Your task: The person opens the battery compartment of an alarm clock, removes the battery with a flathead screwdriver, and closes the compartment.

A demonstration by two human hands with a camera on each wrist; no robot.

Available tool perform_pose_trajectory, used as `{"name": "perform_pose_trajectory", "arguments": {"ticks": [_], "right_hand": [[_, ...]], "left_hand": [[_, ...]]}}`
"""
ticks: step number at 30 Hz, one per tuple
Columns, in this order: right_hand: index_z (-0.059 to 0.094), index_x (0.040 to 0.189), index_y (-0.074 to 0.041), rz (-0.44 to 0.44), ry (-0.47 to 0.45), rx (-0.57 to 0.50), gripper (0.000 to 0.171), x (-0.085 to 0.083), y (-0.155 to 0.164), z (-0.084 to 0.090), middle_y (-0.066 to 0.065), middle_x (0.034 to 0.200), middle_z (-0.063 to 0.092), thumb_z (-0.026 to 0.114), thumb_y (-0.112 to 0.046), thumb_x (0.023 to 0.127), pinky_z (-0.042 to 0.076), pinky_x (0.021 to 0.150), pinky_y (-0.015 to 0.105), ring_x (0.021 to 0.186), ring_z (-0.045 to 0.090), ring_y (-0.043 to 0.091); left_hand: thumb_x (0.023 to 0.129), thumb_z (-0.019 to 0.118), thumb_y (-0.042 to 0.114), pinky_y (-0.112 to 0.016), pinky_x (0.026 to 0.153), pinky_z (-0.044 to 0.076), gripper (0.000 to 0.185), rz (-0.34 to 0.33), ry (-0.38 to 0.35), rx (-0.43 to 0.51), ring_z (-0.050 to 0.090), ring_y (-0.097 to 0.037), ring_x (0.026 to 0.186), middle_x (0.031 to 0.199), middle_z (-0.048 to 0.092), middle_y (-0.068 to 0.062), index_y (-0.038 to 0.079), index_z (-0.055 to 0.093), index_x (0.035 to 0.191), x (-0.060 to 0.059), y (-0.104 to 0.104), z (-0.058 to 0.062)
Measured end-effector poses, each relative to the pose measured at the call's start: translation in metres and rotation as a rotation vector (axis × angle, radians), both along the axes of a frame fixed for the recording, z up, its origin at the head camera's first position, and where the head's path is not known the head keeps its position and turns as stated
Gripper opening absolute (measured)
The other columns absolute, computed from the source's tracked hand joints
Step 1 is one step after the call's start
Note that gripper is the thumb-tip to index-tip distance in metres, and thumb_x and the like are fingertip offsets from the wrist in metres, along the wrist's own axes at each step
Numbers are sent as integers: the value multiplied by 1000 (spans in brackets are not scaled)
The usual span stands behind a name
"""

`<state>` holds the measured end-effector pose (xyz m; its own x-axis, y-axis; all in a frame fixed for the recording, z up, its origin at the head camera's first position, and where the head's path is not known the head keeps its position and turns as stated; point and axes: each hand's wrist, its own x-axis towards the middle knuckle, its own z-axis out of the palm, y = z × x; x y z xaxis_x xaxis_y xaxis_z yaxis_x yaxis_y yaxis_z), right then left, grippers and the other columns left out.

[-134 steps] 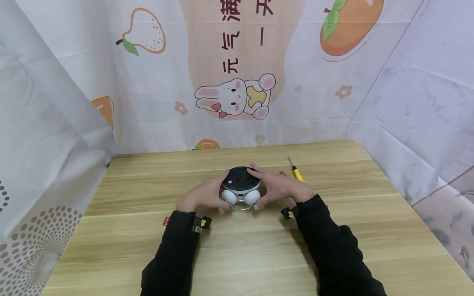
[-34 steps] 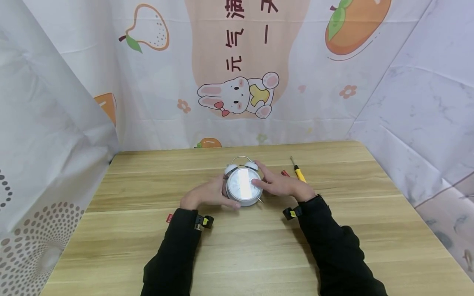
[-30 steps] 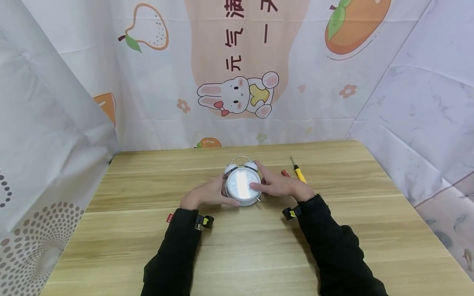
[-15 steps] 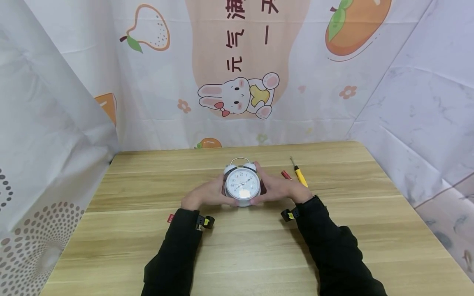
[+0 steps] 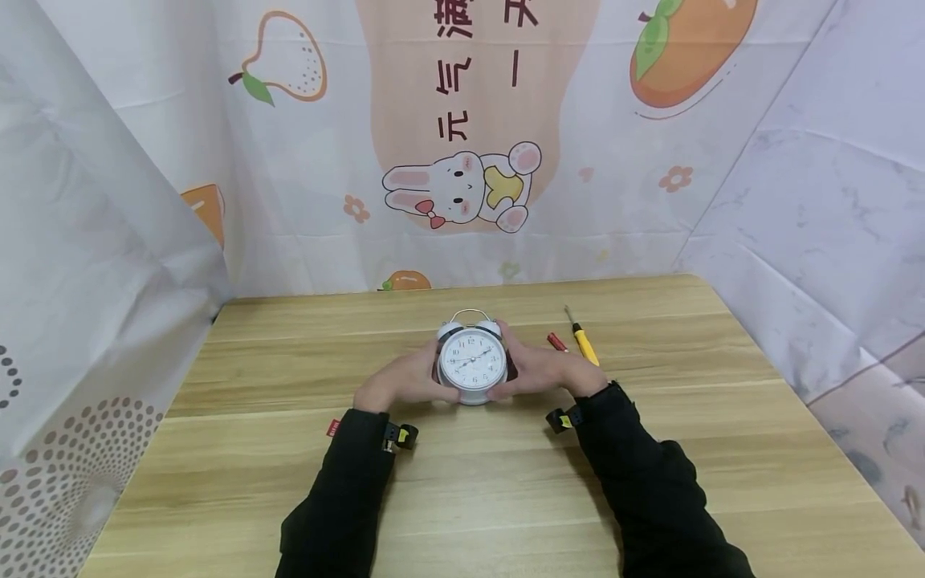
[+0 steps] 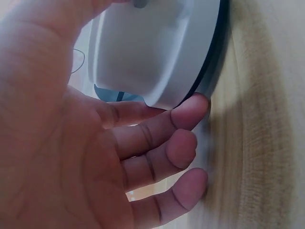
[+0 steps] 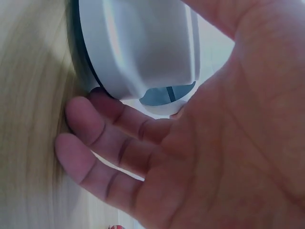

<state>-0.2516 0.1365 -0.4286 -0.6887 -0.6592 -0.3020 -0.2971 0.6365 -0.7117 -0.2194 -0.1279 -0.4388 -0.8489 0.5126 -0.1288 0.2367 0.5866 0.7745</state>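
A white twin-bell alarm clock [image 5: 473, 360] lies with its numbered dial facing up, its bells and wire handle toward the far side of the table. My left hand [image 5: 408, 377] holds it from the left, thumb along the lower rim. From the right, my right hand [image 5: 538, 369] holds it too, its thumb at the lower right rim. In the left wrist view, fingertips [image 6: 190, 112] reach to the clock's dark back edge, close to the wood. The right wrist view shows curled fingers [image 7: 86, 119] beside the clock's white side [image 7: 143, 43]. The clock's back is hidden.
A yellow-handled screwdriver [image 5: 586, 345] lies to the right, beyond my right wrist. Beside it is a small red object [image 5: 556, 342], partly hidden in earlier views. The wooden table [image 5: 462, 498] ends at a printed curtain [image 5: 303, 201] behind and at the sides.
The clock, earlier black back up with bells toward me, is now turned dial up with bells away. My right thumb has moved from across the dial to its lower rim.
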Motion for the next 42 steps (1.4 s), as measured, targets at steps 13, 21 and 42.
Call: {"name": "perform_pose_trajectory", "arguments": {"ticks": [13,21,42], "right_hand": [[14,156,-7,58,95,-66,109,-4,-2,-5,14,146,39,86,-41,81,32,114,49,137,38,29],[-1,162,-6,39,92,-17,123,-3,0,-6,19,166,12,83,-48,83,22,119,50,151,17,31],[-5,162,-8,22,45,-2,122,-2,-1,-4,16,162,26,79,-50,85,30,115,47,142,35,25]], "left_hand": [[77,84,34,-45,106,42,92,33,-50,-32,54,-20,122,137,57,-5,13,35,153,2,-2,2],[79,83,36,-43,99,45,89,52,-66,-47,57,-19,112,135,58,-3,14,36,152,4,-1,1],[74,87,31,-44,99,45,95,59,-14,-52,58,-19,108,128,62,-3,13,37,152,5,2,1]]}}
